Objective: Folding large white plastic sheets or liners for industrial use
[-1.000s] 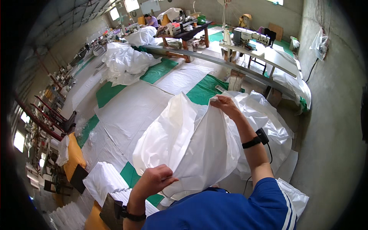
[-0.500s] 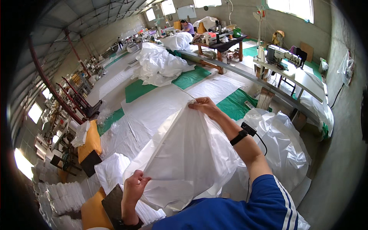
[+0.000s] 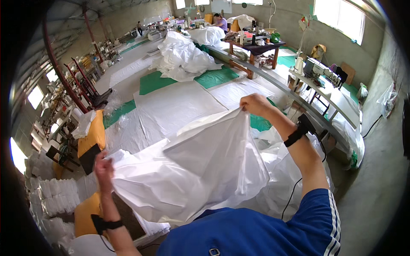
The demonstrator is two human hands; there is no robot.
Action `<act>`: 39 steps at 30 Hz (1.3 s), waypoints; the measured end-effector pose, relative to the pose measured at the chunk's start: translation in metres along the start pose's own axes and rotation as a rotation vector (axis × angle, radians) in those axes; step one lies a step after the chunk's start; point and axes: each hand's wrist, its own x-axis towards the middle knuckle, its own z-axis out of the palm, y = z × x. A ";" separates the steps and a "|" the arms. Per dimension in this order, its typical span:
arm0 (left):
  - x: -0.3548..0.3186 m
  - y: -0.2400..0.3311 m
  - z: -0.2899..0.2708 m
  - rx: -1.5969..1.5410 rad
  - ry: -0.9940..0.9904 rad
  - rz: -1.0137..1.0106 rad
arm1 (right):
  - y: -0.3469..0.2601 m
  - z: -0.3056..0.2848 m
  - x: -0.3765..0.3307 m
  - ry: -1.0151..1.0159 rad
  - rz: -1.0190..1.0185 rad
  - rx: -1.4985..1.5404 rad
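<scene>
A thin white plastic sheet (image 3: pixel 200 158) hangs in folds between my two hands, in front of my chest. My right hand (image 3: pixel 255 105), raised at the right, is closed in a pinch on its upper corner. Lower and further left, my left hand (image 3: pixel 103 168) is closed at the sheet's left edge; motion blurs its fingers a little. The sheet is pulled taut along the top and sags below, its lower part reaching my blue shirt. Behind my right forearm lies a heap of crumpled white sheeting (image 3: pixel 294 170).
Flat white sheets (image 3: pixel 179 102) and green sheets (image 3: pixel 156 83) cover the surface ahead, with a crumpled white pile (image 3: pixel 183 55) further off. A metal rail (image 3: pixel 273 77) runs along the right, beyond it a sewing machine (image 3: pixel 320 70). White stacks (image 3: pixel 60 196) stand at left. A person (image 3: pixel 221 23) sits far back.
My left hand has swung up and out to the left, spreading the sheet wider. My right hand has moved right and slightly up. The view has shifted somewhat.
</scene>
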 end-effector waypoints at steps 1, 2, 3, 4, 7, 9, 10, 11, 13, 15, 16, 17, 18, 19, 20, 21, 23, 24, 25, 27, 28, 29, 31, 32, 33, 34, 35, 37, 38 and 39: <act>0.026 -0.008 -0.031 -0.047 0.244 -0.033 | 0.042 -0.007 -0.010 0.034 0.128 -0.010; 0.049 -0.023 -0.100 -0.250 0.431 -0.071 | 0.087 -0.010 -0.022 0.139 0.245 0.072; 0.040 -0.058 -0.218 -0.193 0.658 -0.045 | 0.093 -0.017 -0.023 0.217 0.310 0.144; -0.005 -0.064 -0.345 0.076 0.788 0.050 | 0.101 -0.013 -0.017 0.316 0.293 0.234; 0.019 -0.089 -0.307 0.070 0.879 0.219 | 0.126 -0.007 -0.088 0.567 0.259 0.515; -0.013 -0.130 -0.330 0.376 0.719 0.311 | 0.059 0.018 -0.091 0.475 0.231 0.373; -0.027 -0.145 -0.335 0.653 0.523 0.393 | 0.038 0.023 -0.097 0.193 0.171 0.594; -0.024 -0.156 -0.321 0.650 0.500 0.393 | 0.056 0.028 -0.107 0.209 0.344 0.616; -0.031 -0.167 -0.313 -0.156 0.837 -0.381 | 0.114 0.035 -0.125 0.346 0.669 0.683; -0.024 -0.175 -0.266 -0.307 0.844 -0.335 | 0.137 0.014 -0.160 0.305 0.849 0.890; 0.008 -0.148 -0.187 -0.220 0.768 -0.380 | 0.145 0.003 -0.193 0.322 0.952 0.823; 0.001 -0.134 -0.187 -0.197 0.738 -0.317 | 0.143 0.004 -0.195 0.345 0.967 0.807; 0.002 -0.126 -0.191 -0.195 0.725 -0.323 | 0.147 0.004 -0.201 0.347 0.932 0.874; 0.009 -0.124 -0.190 -0.321 0.725 -0.348 | 0.153 -0.002 -0.215 0.345 0.922 0.885; 0.019 -0.125 -0.187 -0.451 0.719 -0.379 | 0.158 -0.011 -0.233 0.348 0.916 0.891; 0.023 -0.133 -0.208 -0.472 0.599 -0.279 | 0.150 -0.024 -0.243 0.358 0.896 0.895; 0.034 -0.120 -0.335 -0.256 0.345 -0.063 | 0.151 -0.041 -0.262 0.343 0.757 0.973; 0.043 -0.066 -0.398 -0.016 0.210 0.071 | 0.161 -0.044 -0.279 0.188 0.671 0.773; 0.042 -0.131 -0.326 -0.194 0.448 -0.063 | 0.118 -0.080 -0.302 0.106 0.613 0.407; 0.015 -0.120 -0.218 -0.274 0.611 -0.147 | 0.031 -0.093 -0.300 -0.086 0.690 -0.436; 0.012 -0.100 -0.202 -0.269 0.613 -0.147 | 0.023 -0.074 -0.305 -0.003 0.443 -0.476; 0.009 -0.081 -0.198 -0.267 0.614 -0.131 | 0.010 -0.054 -0.294 0.015 0.248 -0.322; 0.021 -0.056 -0.191 -0.311 0.583 -0.093 | -0.006 -0.021 -0.281 -0.023 0.081 0.008; 0.032 -0.046 -0.187 -0.344 0.559 -0.069 | -0.011 -0.011 -0.272 -0.075 0.079 0.129; 0.041 -0.034 -0.191 -0.368 0.538 -0.047 | -0.016 0.001 -0.261 -0.069 0.046 0.176; 0.052 -0.022 -0.195 -0.388 0.517 -0.025 | -0.015 0.019 -0.249 -0.066 0.029 0.195; 0.063 -0.012 -0.198 -0.416 0.487 -0.004 | -0.012 0.044 -0.240 -0.207 0.123 0.296; 0.080 0.016 -0.216 -0.448 0.435 0.028 | -0.001 0.099 -0.224 -0.347 0.082 0.438; 0.089 0.022 -0.216 -0.472 0.400 0.031 | 0.000 0.123 -0.222 -0.347 -0.036 0.476; 0.089 0.031 -0.219 -0.494 0.373 0.030 | -0.009 0.123 -0.214 -0.403 -0.022 0.416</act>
